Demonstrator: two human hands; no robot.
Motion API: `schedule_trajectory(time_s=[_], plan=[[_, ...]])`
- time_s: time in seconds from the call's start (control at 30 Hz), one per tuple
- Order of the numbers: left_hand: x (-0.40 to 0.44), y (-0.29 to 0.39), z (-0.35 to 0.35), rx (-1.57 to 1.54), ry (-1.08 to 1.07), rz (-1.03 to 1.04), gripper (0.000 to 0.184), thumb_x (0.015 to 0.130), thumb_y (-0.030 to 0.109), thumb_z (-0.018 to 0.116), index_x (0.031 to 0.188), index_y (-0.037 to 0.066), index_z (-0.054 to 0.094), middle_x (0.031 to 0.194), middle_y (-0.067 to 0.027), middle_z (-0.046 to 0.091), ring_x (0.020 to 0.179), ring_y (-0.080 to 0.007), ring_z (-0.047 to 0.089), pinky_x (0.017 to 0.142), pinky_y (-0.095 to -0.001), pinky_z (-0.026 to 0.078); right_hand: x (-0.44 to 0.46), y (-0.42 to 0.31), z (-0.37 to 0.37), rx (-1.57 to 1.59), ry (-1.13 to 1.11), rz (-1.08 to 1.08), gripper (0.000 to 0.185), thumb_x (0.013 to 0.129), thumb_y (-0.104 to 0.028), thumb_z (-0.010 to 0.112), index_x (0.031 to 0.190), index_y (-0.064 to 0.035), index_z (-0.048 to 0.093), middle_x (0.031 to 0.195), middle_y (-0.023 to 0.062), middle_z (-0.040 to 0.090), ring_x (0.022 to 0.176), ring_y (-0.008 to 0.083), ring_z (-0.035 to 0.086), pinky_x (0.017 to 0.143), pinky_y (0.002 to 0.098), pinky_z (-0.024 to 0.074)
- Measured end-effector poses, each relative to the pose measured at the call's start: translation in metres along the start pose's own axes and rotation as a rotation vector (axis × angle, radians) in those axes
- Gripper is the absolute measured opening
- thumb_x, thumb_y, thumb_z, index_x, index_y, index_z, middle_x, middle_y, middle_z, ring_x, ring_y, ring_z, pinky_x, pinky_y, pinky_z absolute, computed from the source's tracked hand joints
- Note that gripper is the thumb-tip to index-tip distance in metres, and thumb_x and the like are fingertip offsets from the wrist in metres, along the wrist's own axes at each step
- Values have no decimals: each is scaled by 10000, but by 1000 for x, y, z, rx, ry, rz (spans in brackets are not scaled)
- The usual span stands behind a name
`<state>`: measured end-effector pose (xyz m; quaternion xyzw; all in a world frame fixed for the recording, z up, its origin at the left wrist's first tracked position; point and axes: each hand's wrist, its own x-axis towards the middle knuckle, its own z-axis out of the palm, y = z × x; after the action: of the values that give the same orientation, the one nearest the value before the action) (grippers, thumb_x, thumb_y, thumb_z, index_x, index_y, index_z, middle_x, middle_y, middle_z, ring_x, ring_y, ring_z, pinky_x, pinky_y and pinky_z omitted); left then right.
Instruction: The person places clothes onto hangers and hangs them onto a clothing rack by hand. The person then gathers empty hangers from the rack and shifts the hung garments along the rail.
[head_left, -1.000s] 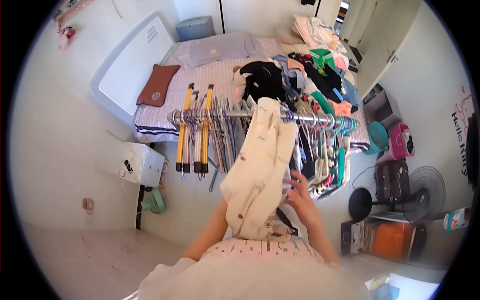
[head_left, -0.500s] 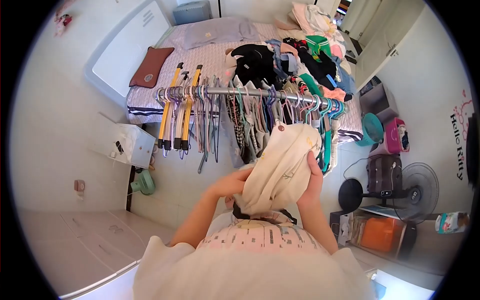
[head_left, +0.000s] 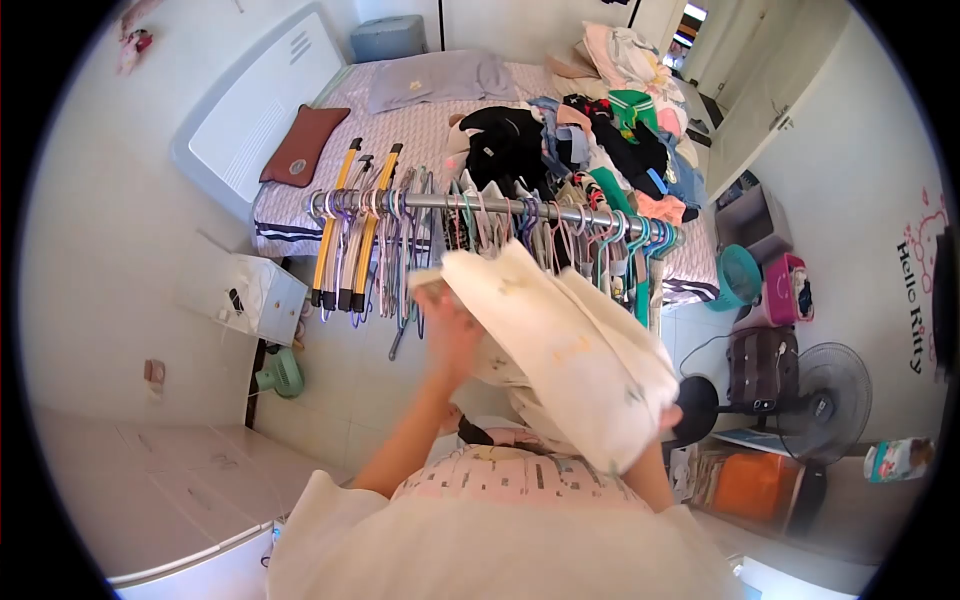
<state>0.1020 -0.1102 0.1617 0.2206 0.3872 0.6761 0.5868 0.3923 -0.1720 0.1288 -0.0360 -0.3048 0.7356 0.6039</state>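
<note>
A cream garment [head_left: 570, 350] with small printed figures hangs spread between my two hands, in front of the clothes rail; its kind is hard to make out. My left hand [head_left: 450, 335], a little blurred, grips its upper left edge. At the lower right edge, my right hand [head_left: 670, 418] pinches the cloth, mostly covered by it. Just beyond the garment runs a metal clothes rail [head_left: 455, 201] with several hangers, some bearing clothes. The garment hides part of these hanging clothes.
Behind the rail stands a bed [head_left: 400, 125] with a heap of clothes [head_left: 505, 145] and a brown cushion [head_left: 305, 145]. A white bedside cabinet [head_left: 280, 305] is at left. To the right are a black fan [head_left: 825, 405], a dark bag [head_left: 762, 365] and a teal basket [head_left: 738, 275].
The cream garment has been opened out wider and turned. My left hand has moved up to its upper left edge; my right hand has moved lower and to the right.
</note>
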Motion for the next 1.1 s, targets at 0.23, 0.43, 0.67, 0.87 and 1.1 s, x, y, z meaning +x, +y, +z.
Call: schedule_trajectory(time_s=[0.23,0.43,0.67,0.87,1.1], plan=[[-15,81,-30,917,-39,542,405,878,-22,522,1260,-15,386,1114,-155,564,1019,-185,571,827,-300,457,22,-74,76,-1243,98,904,644,756,-149,694,1314,17,419,1147,137,605,1015,258,594,894,317,459],[-49,94,-14,1522,-355,570,412,688,234,720,1042,55,612,1046,-116,622,968,-331,582,882,-429,433,91,28,122,-1222,-70,293,865,731,-123,757,1425,-63,244,1436,142,321,1249,270,416,1020,382,347],[-46,141,-13,1852,-192,857,243,797,218,638,1004,91,643,987,-90,643,895,-282,614,767,-400,489,149,37,150,-1554,-190,-51,530,633,108,575,1133,-65,590,1039,155,625,936,307,622,821,327,497],[-59,171,-46,2008,-495,471,227,804,257,660,863,42,619,830,-147,622,851,-326,603,763,-421,480,170,4,137,-1943,-638,163,549,648,105,587,1164,-81,564,1018,112,608,955,292,577,838,383,462],[-99,241,-35,1932,-446,997,237,706,266,688,699,79,542,624,-57,533,642,-236,569,648,-387,432,196,-6,178,-1408,-723,409,464,699,96,543,1142,-42,549,1061,129,606,921,268,610,821,351,487]])
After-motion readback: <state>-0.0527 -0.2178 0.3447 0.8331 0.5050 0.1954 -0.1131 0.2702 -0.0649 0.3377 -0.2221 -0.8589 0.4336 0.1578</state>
